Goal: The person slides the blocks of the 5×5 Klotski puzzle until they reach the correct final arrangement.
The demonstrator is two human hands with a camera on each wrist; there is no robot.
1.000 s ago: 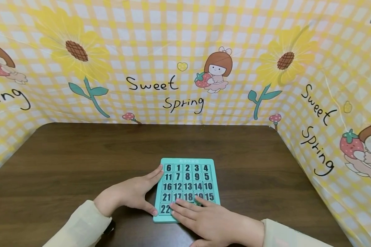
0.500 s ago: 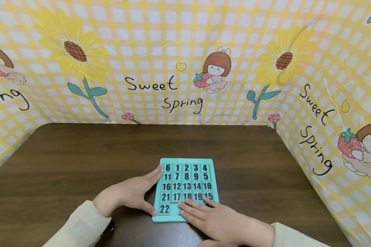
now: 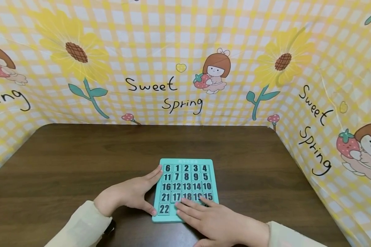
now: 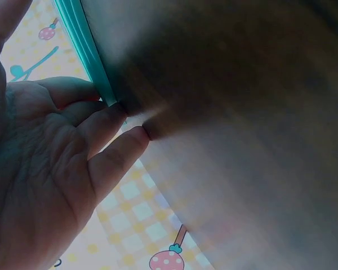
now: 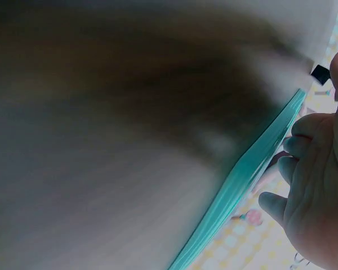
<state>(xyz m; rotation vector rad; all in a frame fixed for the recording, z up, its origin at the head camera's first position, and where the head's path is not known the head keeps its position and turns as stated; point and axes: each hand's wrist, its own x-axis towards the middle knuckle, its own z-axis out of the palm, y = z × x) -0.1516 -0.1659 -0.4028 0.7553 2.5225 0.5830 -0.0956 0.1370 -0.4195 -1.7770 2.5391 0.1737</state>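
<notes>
A teal number slide puzzle [image 3: 187,181] lies flat on the table in the head view, its black-numbered tiles in rows. My left hand [image 3: 131,192] rests along its left side, thumb at the lower left corner and fingertips against the upper left edge. Over the bottom row, my right hand [image 3: 213,219] lays its straight fingers on the tiles and hides most of that row. Tile 22 [image 3: 164,209] shows at the lower left, with a bare teal strip just right of it. In the left wrist view, fingertips touch the puzzle's teal edge [image 4: 87,53].
The dark wooden table [image 3: 80,154] extends around the puzzle. A yellow checked cloth [image 3: 154,41] with printed flowers and figures stands behind and along both sides. A black band [image 3: 110,228] shows at the left cuff.
My right fingers slid right, away from tile 22, baring a gap beside it, then came back slightly left. The left hand keeps its place on the puzzle's edge.
</notes>
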